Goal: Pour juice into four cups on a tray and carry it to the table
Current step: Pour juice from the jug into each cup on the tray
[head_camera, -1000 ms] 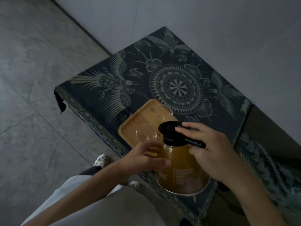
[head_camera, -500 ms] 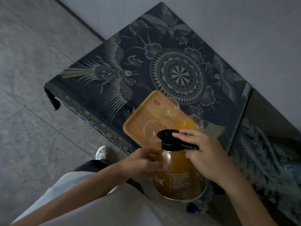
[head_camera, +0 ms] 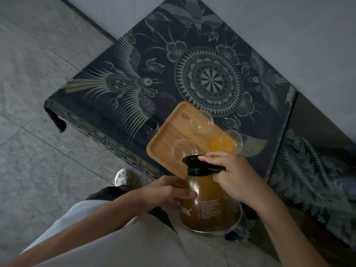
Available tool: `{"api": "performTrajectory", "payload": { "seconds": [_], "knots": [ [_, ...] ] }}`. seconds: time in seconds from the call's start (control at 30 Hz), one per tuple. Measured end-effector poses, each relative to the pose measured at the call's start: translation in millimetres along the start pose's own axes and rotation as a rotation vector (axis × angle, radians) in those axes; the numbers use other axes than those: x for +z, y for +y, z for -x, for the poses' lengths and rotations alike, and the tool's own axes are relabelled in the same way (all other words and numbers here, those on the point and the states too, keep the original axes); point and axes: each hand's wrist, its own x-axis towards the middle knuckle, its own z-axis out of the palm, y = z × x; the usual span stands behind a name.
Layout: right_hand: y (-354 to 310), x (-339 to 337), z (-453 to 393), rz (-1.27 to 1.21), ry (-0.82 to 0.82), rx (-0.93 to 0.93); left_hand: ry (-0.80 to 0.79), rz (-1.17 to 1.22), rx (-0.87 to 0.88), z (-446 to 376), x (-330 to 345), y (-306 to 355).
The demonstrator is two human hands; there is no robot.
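A glass jug (head_camera: 210, 207) of amber juice with a black lid hangs in front of me, held near the table's front edge. My right hand (head_camera: 234, 180) grips its black handle, thumb on the lid. My left hand (head_camera: 167, 192) presses flat against the jug's glass side. Behind the jug a wooden tray (head_camera: 165, 139) lies on the patterned table. Three clear cups show on it: an empty one (head_camera: 201, 121) at the back, an empty one (head_camera: 184, 151) just beyond the lid, and one (head_camera: 226, 142) with orange juice at the right. The jug hides the tray's near end.
The table (head_camera: 134, 89) wears a dark cloth printed with birds and a round medallion, set against a pale wall. Grey tiled floor (head_camera: 38, 132) spreads to the left. A second dark patterned surface (head_camera: 316, 166) lies lower at the right. My shoe (head_camera: 122, 177) shows below the table edge.
The jug has drawn back toward me and come upright, uncovering the right cup, which now holds orange juice. Both hands keep their hold on the jug.
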Motion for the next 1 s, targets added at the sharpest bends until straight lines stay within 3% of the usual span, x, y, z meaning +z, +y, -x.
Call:
{"api": "performTrajectory", "payload": {
  "seconds": [1.0],
  "knots": [
    [-3,-8,-14,0.029,-0.032,0.038,-0.074,0.026,-0.014,-5,-3,2]
  ]
}}
